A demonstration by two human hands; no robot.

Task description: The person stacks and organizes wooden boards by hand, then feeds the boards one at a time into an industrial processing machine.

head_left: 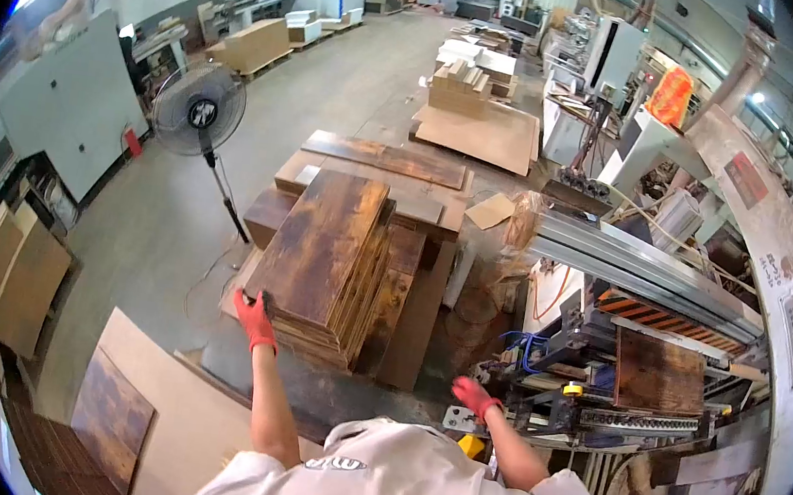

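Note:
A stack of brown wood-grain panels (323,249) lies in front of me, slightly left of centre. At its near left corner is my left hand (256,320) in a red glove, touching the edge with thumb and fingers apart. My right hand (475,395), also red-gloved, is held low to the right of the stack, fingers curled and no object visible in it. It is closest to a metal plate (461,419) at the machine's near end. On the machine's chain track, farther right, rests another wood-grain panel (660,373).
A standing fan (201,114) is beyond the stack at left. The machine (649,262) with its rails fills the right side. Large boards (192,410) lie at lower left, one with a wood-grain panel (113,414) on it. Board piles (479,125) stand farther ahead.

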